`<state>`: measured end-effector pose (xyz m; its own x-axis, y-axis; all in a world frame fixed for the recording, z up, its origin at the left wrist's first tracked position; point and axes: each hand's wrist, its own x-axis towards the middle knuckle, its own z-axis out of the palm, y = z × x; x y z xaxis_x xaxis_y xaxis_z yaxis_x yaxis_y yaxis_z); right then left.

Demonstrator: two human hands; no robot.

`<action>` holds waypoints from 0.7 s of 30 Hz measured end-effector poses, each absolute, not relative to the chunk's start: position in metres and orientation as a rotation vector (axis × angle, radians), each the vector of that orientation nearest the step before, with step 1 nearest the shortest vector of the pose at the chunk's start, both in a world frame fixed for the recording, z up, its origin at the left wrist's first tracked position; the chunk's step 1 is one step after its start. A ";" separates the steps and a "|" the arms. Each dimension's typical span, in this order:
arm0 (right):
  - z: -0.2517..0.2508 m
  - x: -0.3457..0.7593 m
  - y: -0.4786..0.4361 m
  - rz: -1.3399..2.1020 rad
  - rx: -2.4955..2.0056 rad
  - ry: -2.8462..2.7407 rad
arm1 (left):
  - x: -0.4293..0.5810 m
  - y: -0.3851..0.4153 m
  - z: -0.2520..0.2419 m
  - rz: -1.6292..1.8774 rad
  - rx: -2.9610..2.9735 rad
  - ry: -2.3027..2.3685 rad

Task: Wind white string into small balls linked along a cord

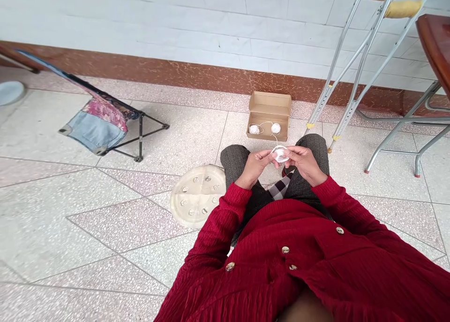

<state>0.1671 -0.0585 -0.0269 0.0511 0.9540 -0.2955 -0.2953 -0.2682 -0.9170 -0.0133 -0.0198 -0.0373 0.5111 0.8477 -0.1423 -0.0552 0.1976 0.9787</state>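
Note:
Between my knees, my left hand (258,166) and my right hand (305,163) pinch a small coil of white cord (281,154) from both sides. My fingers partly cover it, and its centre looks pale and shiny. A strand runs from the coil down to an open cardboard box (270,107) on the floor just ahead of my hands. Inside that box lie two white balls, apparently of wound cord: a left ball (254,129) and a right ball (275,128). A loose strand links them.
A round plastic stool (197,198) stands beside my left leg. Farther left is a folding cloth chair (101,123). Metal crutches (362,73) lean against the tiled wall on the right, near a brown chair with metal legs (438,50). A pale round object (11,92) sits far left.

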 end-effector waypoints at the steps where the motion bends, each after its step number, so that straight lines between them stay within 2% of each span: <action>1: -0.028 0.169 -0.058 1.471 -1.234 -0.745 | -0.016 -0.018 -0.035 0.718 1.243 0.805; 8: -0.019 0.175 -0.061 1.426 -1.260 -0.813 | -0.038 0.007 -0.015 0.663 1.606 0.894; 14: -0.002 0.168 -0.061 1.298 -1.239 -0.914 | -0.009 0.005 -0.036 0.826 1.403 0.850; 18: -0.014 0.173 -0.047 1.164 -1.270 -0.888 | 0.012 -0.023 -0.051 0.618 1.536 0.798; 21: -0.036 0.178 -0.037 1.058 -1.370 -0.924 | 0.011 -0.033 -0.049 0.524 1.881 0.912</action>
